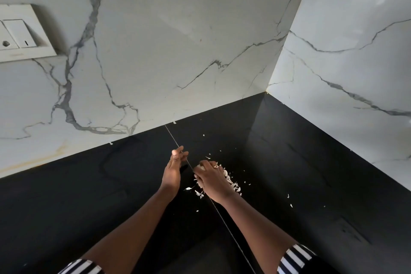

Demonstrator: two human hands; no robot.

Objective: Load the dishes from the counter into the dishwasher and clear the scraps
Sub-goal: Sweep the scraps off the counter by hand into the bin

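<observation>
Lying on the black counter (311,184), pale scraps (232,182) are seen gathered in a loose heap under and around the right hand (211,179), with most of them just beside its outer edge and a smaller cluster at the near side of its heel. A few single flakes are scattered farther off to the right and toward the marble wall (178,40). The right hand is laid palm down over the heap, its fingers curled around a white piece that shows beneath the fingertips; a ring (216,166) is worn on one finger. The left hand (173,171) is stood on its edge on the counter, fingers nearly straight and together, palm turned toward the right hand and the heap. The two hands are set close but apart, and a thin seam (229,229) in the counter is seen running between them. Striped sleeves (293,258) are visible at the bottom edge, and a switch plate (22,33) is fixed to the wall at far left.
</observation>
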